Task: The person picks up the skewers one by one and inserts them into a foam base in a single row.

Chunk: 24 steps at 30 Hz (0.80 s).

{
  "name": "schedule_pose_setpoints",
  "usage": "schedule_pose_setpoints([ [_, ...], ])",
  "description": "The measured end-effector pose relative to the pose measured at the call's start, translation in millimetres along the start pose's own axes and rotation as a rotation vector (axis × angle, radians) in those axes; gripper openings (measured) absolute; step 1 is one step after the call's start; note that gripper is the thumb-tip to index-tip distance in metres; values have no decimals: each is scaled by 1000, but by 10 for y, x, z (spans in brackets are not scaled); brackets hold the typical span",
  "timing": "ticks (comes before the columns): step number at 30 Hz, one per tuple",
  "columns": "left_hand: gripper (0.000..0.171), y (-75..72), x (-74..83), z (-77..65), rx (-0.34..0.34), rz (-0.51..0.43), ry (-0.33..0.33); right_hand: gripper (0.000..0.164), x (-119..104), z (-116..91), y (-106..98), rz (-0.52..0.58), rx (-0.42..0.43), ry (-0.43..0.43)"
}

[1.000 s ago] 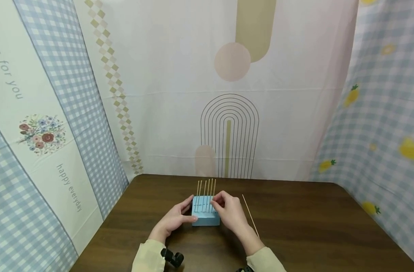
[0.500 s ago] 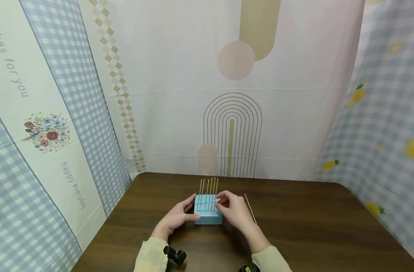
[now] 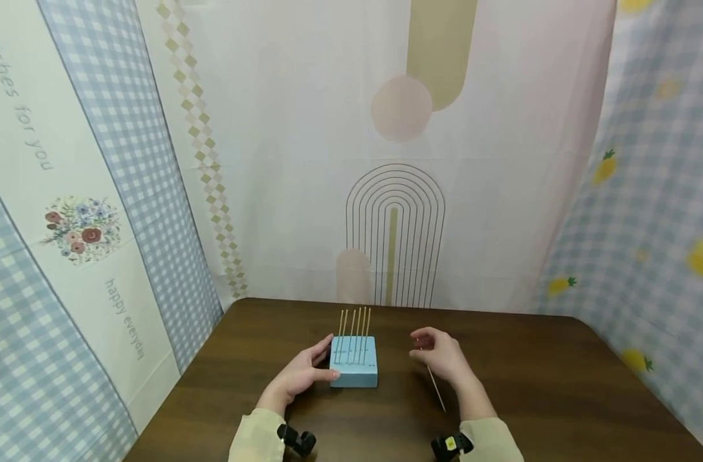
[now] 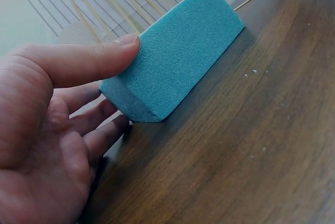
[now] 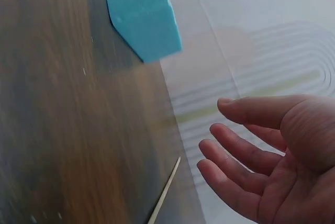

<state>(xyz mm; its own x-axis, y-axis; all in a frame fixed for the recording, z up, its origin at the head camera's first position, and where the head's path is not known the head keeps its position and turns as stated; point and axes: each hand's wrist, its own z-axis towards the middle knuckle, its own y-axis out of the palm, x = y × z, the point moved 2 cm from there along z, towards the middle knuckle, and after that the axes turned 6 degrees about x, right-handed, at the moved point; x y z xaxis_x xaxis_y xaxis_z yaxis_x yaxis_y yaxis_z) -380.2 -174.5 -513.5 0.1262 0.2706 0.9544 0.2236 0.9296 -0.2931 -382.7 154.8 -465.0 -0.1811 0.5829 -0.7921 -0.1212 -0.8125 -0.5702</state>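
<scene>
A light blue foam block [image 3: 354, 380] sits on the table, with several thin wooden skewers [image 3: 360, 330] standing upright in its top. My left hand [image 3: 298, 375] holds the block at its left side; in the left wrist view the thumb [image 4: 99, 59] lies on the block's front corner and the fingers are along the side. To the right of the block, my right hand [image 3: 442, 357] hovers above a loose skewer [image 3: 436, 388] lying on the table. Its fingers are loosely bent and apart, holding nothing, and the skewer [image 5: 165, 188] lies below them in the right wrist view.
The dark wooden table [image 3: 548, 385] extends on both sides of the hands. A white patterned cloth [image 3: 294, 192] hangs behind it, with checked cloths to the left and right. Black cameras are strapped on both wrists.
My right hand has let go near the rightmost standing skewers and moved right to the loose skewer. The left hand has stayed on the block. The head view has shifted slightly.
</scene>
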Motion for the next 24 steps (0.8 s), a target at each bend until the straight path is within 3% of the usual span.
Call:
schedule_pose_setpoints([
  [11, 95, -2, 3, -12, 4, 7, 18, 43, 244, 23, -50, -76, -34, 84],
  [24, 94, 1, 18, -35, 8, -5, 6, 56, 266, -46, 6, -99, -39, 131],
])
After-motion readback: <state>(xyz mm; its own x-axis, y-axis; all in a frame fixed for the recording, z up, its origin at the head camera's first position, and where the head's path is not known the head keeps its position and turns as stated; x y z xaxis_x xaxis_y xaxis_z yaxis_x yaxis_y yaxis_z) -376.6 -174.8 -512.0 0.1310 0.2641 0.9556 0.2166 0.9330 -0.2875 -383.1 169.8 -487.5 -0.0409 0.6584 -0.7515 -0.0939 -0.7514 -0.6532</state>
